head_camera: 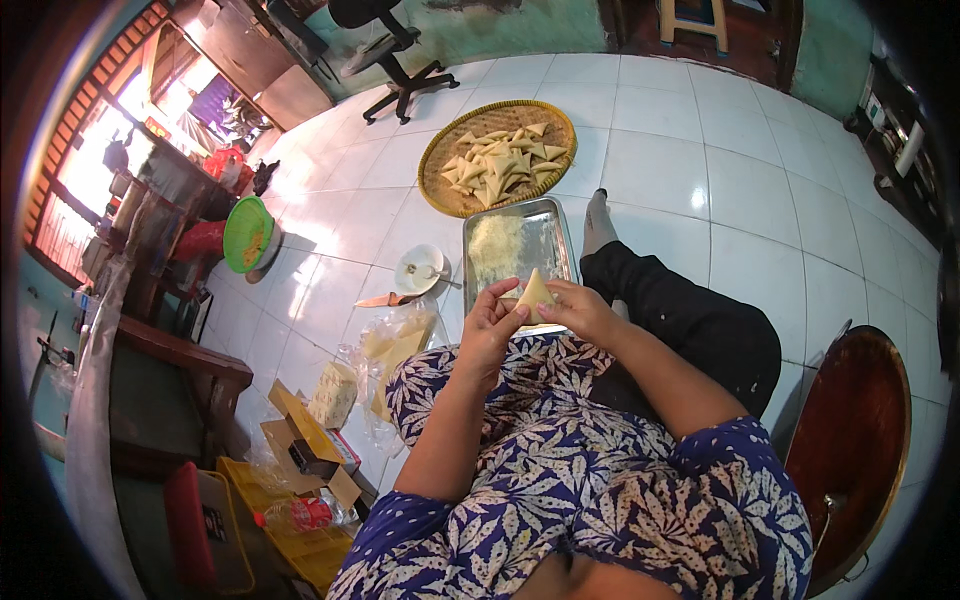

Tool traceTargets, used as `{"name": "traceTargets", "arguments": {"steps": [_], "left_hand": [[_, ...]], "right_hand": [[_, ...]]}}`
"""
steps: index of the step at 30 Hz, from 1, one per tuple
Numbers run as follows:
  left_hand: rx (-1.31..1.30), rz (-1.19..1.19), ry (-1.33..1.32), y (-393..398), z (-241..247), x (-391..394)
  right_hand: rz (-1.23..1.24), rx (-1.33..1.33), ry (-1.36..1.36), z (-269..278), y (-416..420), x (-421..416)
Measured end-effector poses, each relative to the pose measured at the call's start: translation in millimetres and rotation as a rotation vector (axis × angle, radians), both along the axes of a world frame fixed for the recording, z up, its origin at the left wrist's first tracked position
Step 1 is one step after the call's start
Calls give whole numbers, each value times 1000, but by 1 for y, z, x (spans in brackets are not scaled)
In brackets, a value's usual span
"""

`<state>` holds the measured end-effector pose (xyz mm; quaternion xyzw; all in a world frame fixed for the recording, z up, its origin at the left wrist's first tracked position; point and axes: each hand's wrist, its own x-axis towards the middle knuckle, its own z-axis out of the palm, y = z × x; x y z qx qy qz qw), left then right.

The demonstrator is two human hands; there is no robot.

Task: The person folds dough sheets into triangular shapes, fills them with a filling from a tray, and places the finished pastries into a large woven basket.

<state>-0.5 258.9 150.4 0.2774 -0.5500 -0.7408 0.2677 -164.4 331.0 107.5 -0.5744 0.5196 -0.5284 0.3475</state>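
A folded triangular pastry (pixel 535 298), pale yellow, is held between both hands with one corner pointing away from me. My left hand (pixel 489 319) pinches its left side, thumb on the near face. On the other side, my right hand (pixel 574 306) grips it with thumb and fingers. Just beneath and beyond is a rectangular metal tray (pixel 553 244) with a pale, crumbly or grated heap (pixel 496 244) in it. Farther off, a round woven bamboo tray (pixel 442 196) bears a pile of similar triangular pastries (pixel 495 165).
Left of the metal tray are a white bowl (pixel 409 279) with a spoon, a knife (pixel 382 300), and wrapper sheets (pixel 401 337) in plastic. A green basin (pixel 238 217) stands farther left. Nearer lie an open carton (pixel 315 427) and a plastic bottle (pixel 300 516). A large wok (pixel 855 450) leans at right.
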Motion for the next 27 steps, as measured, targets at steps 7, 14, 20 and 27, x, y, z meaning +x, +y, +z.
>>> {"name": "traceTargets", "arguments": {"steps": [7, 14, 20, 27], "left_hand": [[-554, -55, -430, -16, -32, 8], [-654, 195, -564, -64, -68, 67], [-595, 745, -624, -119, -103, 185], [-242, 1085, -757, -125, -199, 294]], "right_hand": [[122, 419, -623, -9, -9, 6], [1, 893, -305, -98, -44, 12], [47, 829, -76, -96, -124, -31], [-305, 533, -609, -18, -201, -79]]}}
